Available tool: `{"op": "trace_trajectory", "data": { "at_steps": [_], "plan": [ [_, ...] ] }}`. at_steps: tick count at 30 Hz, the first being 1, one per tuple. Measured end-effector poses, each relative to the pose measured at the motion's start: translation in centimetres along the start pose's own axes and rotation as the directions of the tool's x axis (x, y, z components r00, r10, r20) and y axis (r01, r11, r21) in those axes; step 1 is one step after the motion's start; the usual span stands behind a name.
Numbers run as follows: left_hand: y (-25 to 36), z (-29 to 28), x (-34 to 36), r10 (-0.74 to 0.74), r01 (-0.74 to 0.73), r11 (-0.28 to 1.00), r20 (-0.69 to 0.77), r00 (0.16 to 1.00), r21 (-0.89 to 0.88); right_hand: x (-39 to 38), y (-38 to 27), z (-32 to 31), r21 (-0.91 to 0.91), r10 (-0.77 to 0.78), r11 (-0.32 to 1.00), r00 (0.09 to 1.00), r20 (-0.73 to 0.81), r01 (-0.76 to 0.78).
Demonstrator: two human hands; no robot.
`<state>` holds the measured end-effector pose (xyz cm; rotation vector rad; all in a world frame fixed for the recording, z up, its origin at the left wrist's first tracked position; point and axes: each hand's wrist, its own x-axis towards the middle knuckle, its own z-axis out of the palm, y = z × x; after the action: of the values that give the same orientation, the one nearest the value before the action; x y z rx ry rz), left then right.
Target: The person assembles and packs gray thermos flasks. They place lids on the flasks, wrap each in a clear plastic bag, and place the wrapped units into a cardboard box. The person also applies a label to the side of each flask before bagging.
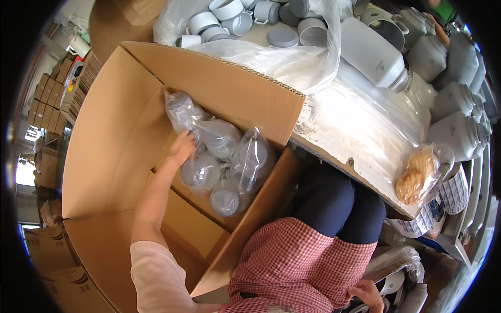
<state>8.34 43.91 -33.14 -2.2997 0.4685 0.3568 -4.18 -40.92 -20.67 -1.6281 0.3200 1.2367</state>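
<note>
Five or so bagged grey bottles (224, 156) lie in a cluster at the bottom of the open cardboard box (120, 135), each wrapped in thin, crinkled clear plastic that catches the light. Your left hand (182, 147) reaches down into the box and rests on the bag at the near left of the cluster, fingers curled over the film; whether they pinch it you cannot tell. The box walls are smooth brown corrugated board, and the far flap stands up with its fluted edge (250, 73) showing, just beside the bench (334, 156). To the left of the bottles the box floor is bare board, leaving room along the tall left wall; on the right the bottles lie close to the low front wall. Your right hand (368, 292) sits low by your checked red apron (302, 266), fingers loosely bent near a white container (391, 284), holding nothing you can make out. The bench edge is rough and chipped, covered with glossy plastic sheet (360, 120). On it stand matte grey jugs (373, 55), round lids (282, 37) and a bag of buns (415, 177) at the very edge.
</note>
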Motion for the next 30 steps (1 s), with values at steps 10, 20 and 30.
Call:
{"op": "trace_trajectory", "data": {
  "at_steps": [10, 20, 30],
  "plan": [
    [1.2, 1.6, -2.0, -0.36, 0.441, 0.136, 0.37, 0.856, -0.887, 0.5, -2.5, -1.1, -0.258, -0.001, 0.966, 0.999, 0.044, 0.012],
    [1.9, 7.9, -1.8, -0.197, 0.597, -0.293, 0.659, 0.726, -0.747, 0.0, -3.9, -0.5, -0.488, -0.181, 0.843, 0.974, 0.138, 0.226],
    [1.6, 1.2, 2.0, -0.525, 0.49, -0.068, 0.448, 0.723, -0.869, -2.9, 0.5, -0.1, -0.174, -0.284, 0.955, 0.908, -0.307, 0.24]
  ]
}}
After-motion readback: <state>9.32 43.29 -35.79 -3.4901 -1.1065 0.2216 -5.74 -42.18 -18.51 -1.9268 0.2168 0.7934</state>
